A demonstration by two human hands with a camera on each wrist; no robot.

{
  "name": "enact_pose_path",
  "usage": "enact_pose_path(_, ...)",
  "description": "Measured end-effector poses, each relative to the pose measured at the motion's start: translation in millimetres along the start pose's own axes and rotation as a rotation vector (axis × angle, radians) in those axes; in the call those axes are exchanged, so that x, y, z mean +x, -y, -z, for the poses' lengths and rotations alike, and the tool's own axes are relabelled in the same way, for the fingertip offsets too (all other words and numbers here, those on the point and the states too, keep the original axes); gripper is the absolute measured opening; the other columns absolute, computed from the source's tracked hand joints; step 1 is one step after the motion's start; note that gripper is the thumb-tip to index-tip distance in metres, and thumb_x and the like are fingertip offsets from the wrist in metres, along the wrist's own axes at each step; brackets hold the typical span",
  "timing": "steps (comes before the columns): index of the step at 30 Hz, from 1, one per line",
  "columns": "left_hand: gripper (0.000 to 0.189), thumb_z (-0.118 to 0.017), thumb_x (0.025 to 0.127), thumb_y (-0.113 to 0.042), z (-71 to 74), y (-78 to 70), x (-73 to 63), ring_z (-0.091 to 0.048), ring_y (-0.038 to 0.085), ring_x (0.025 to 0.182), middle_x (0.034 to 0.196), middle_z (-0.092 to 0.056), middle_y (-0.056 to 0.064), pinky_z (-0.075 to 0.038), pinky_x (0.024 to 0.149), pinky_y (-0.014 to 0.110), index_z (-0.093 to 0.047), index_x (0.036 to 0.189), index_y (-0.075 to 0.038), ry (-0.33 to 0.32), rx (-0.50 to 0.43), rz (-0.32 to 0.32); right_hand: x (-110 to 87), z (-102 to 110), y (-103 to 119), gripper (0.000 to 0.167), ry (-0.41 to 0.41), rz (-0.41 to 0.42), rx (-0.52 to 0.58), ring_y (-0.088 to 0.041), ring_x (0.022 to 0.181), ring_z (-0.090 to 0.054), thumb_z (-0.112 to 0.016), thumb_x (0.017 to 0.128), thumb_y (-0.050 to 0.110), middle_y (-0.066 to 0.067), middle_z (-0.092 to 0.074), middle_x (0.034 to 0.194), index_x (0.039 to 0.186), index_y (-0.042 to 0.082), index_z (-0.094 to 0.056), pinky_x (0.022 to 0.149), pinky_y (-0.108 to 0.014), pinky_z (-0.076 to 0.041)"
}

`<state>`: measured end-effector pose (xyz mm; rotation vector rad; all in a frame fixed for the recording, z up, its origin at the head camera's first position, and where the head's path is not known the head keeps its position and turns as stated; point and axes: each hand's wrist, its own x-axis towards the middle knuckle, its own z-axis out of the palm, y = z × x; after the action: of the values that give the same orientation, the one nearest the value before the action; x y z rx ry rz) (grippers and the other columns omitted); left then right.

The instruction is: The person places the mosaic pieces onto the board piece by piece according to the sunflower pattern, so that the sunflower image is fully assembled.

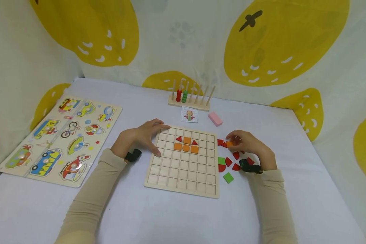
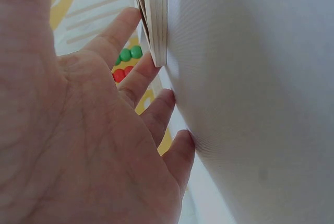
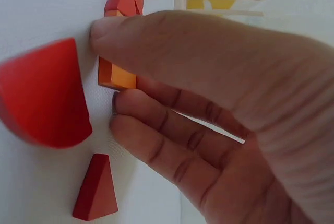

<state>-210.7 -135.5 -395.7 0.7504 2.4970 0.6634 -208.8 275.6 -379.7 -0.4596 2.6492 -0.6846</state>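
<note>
A wooden grid board lies in the middle of the table in the head view. On it sit orange squares, an orange round piece and two red triangles. My left hand spreads its fingers along the board's upper left edge, thumb and fingertips touching it. To the right of the board, my right hand pinches an orange square block between thumb and fingers, low over the tabletop. Around it lie several red pieces, among them a rounded one in the right wrist view.
Green squares lie by the board's right edge. Behind the board are a pattern card, a pink block and a peg rack with red and green beads. A vehicle puzzle board occupies the left.
</note>
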Motion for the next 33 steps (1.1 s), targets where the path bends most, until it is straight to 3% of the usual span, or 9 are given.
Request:
enact_pose_path(7, 0.112, -0.089, 0.065, -0.047, -1.8, -1.4, 0.4, -0.018, 0.038, 0.144, 0.157, -0.018, 0.016, -0.024, 0.112, 0.060, -0.028, 0.154, -0.019, 0.012, 0.010, 0.006, -2.1, -2, -2, 0.031, 0.021, -0.009, 0.008, -0.028, 0.094, -0.052, -0.074, 0.086, 0.012, -0.013, -0.059, 0.102, 0.114, 0.002, -0.064, 0.076, -0.032, -0.050)
enact_pose_path(14, 0.112, -0.089, 0.065, -0.047, -2.3, -1.7, 0.1, -0.017, 0.036, 0.144, 0.158, -0.017, 0.014, -0.024, 0.112, 0.060, -0.028, 0.155, -0.021, 0.015, 0.006, 0.020, -4.2, -2, -2, 0.031, 0.034, -0.001, 0.029, -0.025, 0.086, -0.052, -0.074, 0.086, 0.012, -0.011, -0.058, 0.096, 0.113, 0.003, -0.064, 0.067, -0.030, -0.051)
enact_pose_path(25, 0.111, -0.089, 0.065, -0.045, -0.4, -3.6, -1.9, -0.015, 0.038, 0.145, 0.158, -0.016, 0.015, -0.023, 0.112, 0.061, -0.029, 0.154, -0.019, 0.013, -0.008, 0.026, -7.6, 2, 9, 0.029, 0.013, 0.105, 0.047, -0.023, 0.084, -0.051, -0.074, 0.085, 0.011, -0.009, -0.057, 0.093, 0.112, 0.004, -0.065, 0.059, -0.029, -0.051)
enact_pose_path(33, 0.111, -0.089, 0.065, -0.045, 0.9, -3.2, -0.7, -0.014, 0.037, 0.146, 0.159, -0.016, 0.013, -0.022, 0.113, 0.060, -0.028, 0.155, -0.021, 0.011, -0.007, 0.030, -4.0, -1, 29, 0.038, 0.004, 0.240, 0.026, -0.023, 0.086, -0.055, -0.075, 0.084, 0.006, -0.010, -0.059, 0.095, 0.119, 0.001, -0.060, 0.079, -0.037, -0.053)
